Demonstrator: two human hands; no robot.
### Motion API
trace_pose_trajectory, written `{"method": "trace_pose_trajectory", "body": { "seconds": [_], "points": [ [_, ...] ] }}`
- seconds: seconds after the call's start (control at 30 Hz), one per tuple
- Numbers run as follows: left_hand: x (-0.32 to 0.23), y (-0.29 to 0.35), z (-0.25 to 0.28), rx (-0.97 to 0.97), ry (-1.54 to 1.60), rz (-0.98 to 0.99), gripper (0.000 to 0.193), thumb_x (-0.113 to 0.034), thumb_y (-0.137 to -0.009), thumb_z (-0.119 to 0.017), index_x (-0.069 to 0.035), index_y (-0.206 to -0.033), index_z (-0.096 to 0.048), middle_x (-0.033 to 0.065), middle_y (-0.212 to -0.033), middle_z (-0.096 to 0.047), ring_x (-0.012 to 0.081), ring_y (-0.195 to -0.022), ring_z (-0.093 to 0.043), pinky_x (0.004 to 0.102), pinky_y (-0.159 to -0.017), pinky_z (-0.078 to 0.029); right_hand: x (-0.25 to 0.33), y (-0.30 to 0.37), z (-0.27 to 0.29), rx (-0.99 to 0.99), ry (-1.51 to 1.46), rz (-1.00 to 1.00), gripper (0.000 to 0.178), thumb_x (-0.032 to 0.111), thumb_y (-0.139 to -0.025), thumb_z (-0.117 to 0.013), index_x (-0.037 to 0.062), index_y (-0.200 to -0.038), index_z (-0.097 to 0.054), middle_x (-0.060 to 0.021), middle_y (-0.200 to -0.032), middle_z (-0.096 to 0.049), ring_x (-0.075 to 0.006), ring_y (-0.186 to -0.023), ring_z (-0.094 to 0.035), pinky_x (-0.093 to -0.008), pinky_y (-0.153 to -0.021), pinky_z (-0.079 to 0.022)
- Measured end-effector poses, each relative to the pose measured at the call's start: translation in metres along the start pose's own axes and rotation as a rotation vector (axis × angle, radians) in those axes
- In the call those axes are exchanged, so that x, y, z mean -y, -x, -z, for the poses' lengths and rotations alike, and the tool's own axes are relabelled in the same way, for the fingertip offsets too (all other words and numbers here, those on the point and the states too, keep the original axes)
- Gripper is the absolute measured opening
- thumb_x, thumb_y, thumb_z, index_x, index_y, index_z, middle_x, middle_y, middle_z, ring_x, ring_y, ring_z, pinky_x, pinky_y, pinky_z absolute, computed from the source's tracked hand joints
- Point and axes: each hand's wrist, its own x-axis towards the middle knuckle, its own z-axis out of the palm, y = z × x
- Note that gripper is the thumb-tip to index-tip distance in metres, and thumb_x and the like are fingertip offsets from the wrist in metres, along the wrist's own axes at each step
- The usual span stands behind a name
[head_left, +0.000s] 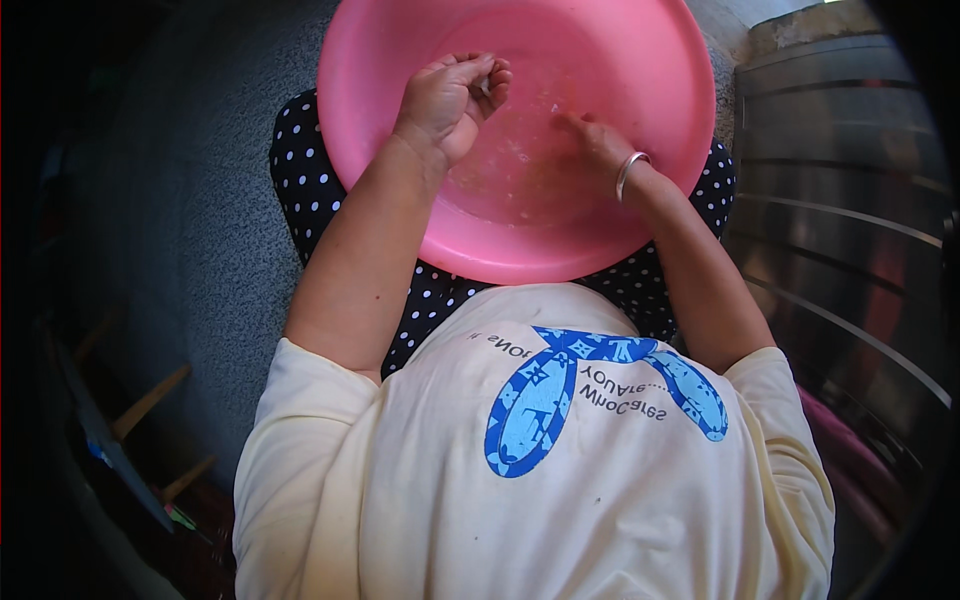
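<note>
A wide pink plastic basin (520, 262) sits between my knees, with shallow cloudy water and small pale bits in its bottom. Over its left half my left hand (452, 105) is raised, palm side partly up and fingers curled closed. A small pale spot shows between the fingertips, but I cannot make out what it is. My right hand (598, 150), with a silver bangle at the wrist, reaches down into the water on the right side of the basin. Its fingers are blurred and partly hidden by the murky water, so whether they grip anything does not show.
Dark polka-dot trousers (305, 170) flank the basin. Rough grey floor (225, 200) lies to the left. At the right stands a shiny metal panel with horizontal bands (840, 170). A wooden-legged piece of furniture (150, 405) is at the dim lower left.
</note>
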Motion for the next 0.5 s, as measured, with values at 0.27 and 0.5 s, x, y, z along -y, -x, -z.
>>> {"method": "trace_pose_trajectory", "body": {
  "seconds": [0.27, 0.5],
  "points": [
    [-0.002, 0.000, -0.005, -0.007, -0.034, 0.012, 0.005, -0.002, -0.081, -0.046, 0.000, -0.081, -0.050, 0.0092, -0.080, -0.055, 0.0150, -0.073, -0.054, 0.0244, -0.064, -0.048, 0.054, 0.016, -0.033, 0.163, 0.013, 0.027, 0.029, 0.012, -0.074, -0.045, -0.0006, -0.100, -0.049, -0.0198, -0.093, -0.054, -0.0368, -0.095, -0.049, -0.0385, -0.082, -0.039],
    [-0.003, 0.001, -0.004, 0.013, -0.031, 0.014, 0.005, -0.003, -0.081, -0.046, 0.000, -0.082, -0.050, 0.0091, -0.080, -0.055, 0.0147, -0.073, -0.054, 0.0238, -0.064, -0.048, 0.065, 0.010, -0.043, 0.374, -0.109, 0.105, 0.021, 0.013, -0.076, -0.046, -0.0008, -0.090, -0.053, -0.0203, -0.079, -0.057, -0.0334, -0.080, -0.055, -0.0381, -0.073, -0.042]
  ]
}}
